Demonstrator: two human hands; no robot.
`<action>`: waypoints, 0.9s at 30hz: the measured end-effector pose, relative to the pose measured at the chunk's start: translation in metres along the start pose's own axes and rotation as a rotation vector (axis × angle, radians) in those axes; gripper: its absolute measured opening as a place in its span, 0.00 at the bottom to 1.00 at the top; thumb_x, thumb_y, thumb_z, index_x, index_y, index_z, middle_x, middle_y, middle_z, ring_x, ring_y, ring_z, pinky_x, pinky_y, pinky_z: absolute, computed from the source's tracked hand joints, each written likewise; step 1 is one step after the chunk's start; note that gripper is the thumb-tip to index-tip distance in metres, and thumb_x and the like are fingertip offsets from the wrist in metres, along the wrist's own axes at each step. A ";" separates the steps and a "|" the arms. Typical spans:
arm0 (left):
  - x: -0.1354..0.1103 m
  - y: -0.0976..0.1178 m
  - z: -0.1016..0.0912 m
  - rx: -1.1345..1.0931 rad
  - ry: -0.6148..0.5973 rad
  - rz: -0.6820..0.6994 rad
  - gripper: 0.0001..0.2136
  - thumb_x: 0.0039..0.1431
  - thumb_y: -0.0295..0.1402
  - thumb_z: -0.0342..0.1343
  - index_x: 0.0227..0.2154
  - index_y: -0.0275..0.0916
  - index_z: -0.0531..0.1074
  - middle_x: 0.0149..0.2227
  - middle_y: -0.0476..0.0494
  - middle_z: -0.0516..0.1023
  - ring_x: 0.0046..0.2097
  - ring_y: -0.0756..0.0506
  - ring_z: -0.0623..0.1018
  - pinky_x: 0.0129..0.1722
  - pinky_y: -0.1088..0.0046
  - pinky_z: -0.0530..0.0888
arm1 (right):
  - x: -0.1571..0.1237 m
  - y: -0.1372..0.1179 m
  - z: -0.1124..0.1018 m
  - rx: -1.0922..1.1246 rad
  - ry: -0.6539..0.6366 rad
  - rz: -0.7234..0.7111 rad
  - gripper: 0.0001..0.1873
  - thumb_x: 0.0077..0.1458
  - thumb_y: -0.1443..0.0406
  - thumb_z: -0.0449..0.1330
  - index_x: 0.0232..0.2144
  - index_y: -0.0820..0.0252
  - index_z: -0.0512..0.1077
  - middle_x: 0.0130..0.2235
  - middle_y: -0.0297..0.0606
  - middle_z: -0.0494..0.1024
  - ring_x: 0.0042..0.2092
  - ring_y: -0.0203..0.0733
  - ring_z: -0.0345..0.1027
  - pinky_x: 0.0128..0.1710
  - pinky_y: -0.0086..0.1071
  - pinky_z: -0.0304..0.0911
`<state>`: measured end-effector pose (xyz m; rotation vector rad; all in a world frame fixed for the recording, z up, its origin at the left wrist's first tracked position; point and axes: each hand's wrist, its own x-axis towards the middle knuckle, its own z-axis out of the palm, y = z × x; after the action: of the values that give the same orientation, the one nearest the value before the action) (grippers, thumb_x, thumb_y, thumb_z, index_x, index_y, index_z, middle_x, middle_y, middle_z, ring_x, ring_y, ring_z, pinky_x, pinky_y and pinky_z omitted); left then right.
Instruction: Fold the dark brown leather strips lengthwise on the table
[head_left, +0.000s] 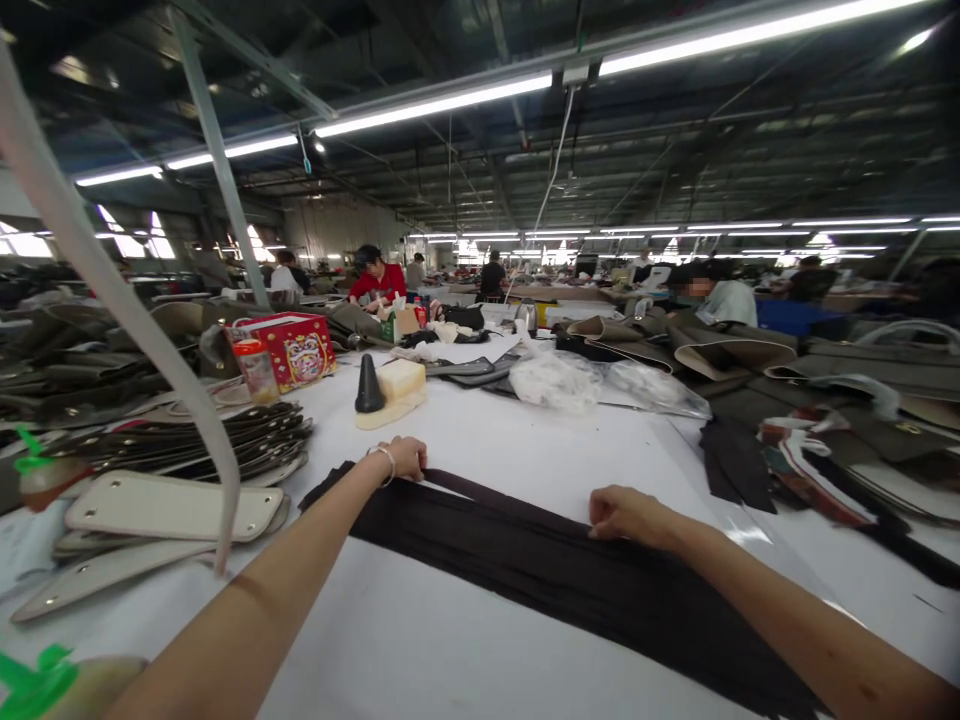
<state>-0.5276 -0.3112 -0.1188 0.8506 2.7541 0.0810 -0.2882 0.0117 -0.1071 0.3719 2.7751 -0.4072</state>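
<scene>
A long strip of dark fabric lies slantwise across the white table, with several layers along its length. My left hand, with a bracelet at the wrist, pinches the far edge near its left end. Further right, my right hand has its fingers curled closed on the same far edge. Between the two hands a narrow band of that edge is drawn up. My right forearm covers part of the fabric's right end.
At left lie stacked dark straps and pale panels with metal studs. A black cone stands by a yellowish foam block. Behind are a red box and clear plastic bags. A pale hose hangs at left.
</scene>
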 end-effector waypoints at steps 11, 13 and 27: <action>-0.010 0.004 -0.009 -0.013 0.155 0.107 0.13 0.63 0.39 0.55 0.46 0.36 0.70 0.46 0.42 0.73 0.45 0.43 0.75 0.45 0.58 0.74 | -0.004 0.004 -0.008 0.015 0.155 -0.138 0.08 0.58 0.63 0.60 0.30 0.62 0.68 0.30 0.33 0.71 0.33 0.38 0.66 0.34 0.31 0.61; -0.013 0.004 -0.014 0.000 0.220 0.122 0.13 0.63 0.39 0.55 0.46 0.36 0.70 0.46 0.42 0.73 0.46 0.43 0.75 0.46 0.57 0.73 | -0.006 0.005 -0.015 -0.003 0.214 -0.166 0.01 0.56 0.68 0.59 0.32 0.61 0.69 0.30 0.32 0.72 0.33 0.38 0.66 0.32 0.29 0.59; -0.130 -0.018 0.034 0.139 0.656 0.371 0.18 0.60 0.18 0.44 0.42 0.43 0.75 0.41 0.48 0.79 0.48 0.45 0.74 0.64 0.50 0.44 | -0.106 -0.020 0.071 -0.619 0.901 -0.678 0.27 0.47 0.83 0.45 0.44 0.61 0.70 0.38 0.37 0.75 0.37 0.44 0.69 0.44 0.42 0.60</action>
<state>-0.4250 -0.3994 -0.1246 1.6123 3.1633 0.2857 -0.1782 -0.0512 -0.1317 -0.7315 3.5964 0.6674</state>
